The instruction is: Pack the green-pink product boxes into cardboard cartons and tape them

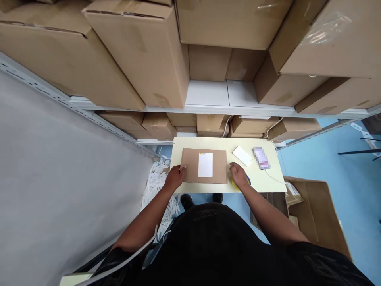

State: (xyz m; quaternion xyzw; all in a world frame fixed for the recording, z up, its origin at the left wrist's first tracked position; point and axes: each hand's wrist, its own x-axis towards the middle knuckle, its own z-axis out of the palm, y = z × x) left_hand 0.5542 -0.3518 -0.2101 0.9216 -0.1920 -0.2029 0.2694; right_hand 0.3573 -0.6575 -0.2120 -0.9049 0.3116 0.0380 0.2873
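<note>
A flat brown cardboard box (190,167) with a white label (205,165) on top lies on the pale yellow table (270,180). My left hand (175,176) grips its left edge, thumb on the upper face. Just off the box's right side is my right hand (239,175), its fingers curled in; whether anything is in them is hidden. Partly under that hand lies a roll of tape (235,185), yellow with a dark blue rim. Farther right on the table are a small white box (242,155) and a phone (261,158) with a blurred screen and a cable.
Shelves with large cardboard boxes (143,51) rise over the table's far side. More boxes (210,122) sit on the lower shelf. An open carton (315,214) stands at the right, shredded paper strips (154,182) cover the floor at left, and a wall (74,167) borders the left.
</note>
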